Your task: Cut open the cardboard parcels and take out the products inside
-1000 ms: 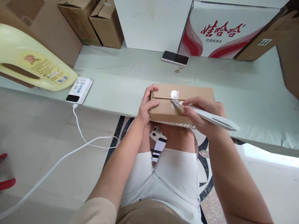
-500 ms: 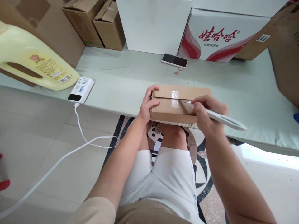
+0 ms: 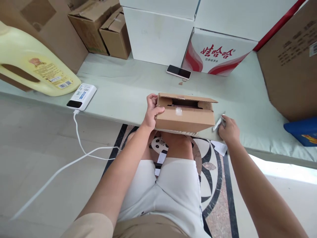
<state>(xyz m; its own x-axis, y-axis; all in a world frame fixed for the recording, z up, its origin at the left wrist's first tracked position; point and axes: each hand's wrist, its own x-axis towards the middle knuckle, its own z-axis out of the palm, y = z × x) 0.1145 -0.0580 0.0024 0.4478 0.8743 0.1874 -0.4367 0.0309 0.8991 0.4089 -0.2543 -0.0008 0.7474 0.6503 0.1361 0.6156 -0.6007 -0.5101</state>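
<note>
My left hand grips the left end of a small brown cardboard box, thumb on top. The box sits at the table's front edge, its top flaps parted and raised around a dark gap. Clear tape clings to the front flap. What lies inside is too dark to make out. To the right of the box, my right hand is closed on a white utility knife, held low at the table surface. The fingers partly cover the knife.
A phone and cardboard scraps lie behind the box. A cabled white power bank and a yellow jug stand left. White cartons line the back. At right are a blue pack and a large brown carton.
The flaps have gone from nearly flat to parted and raised. My right hand has moved right, off the box, and down to the table with the knife. My left hand keeps its hold.
</note>
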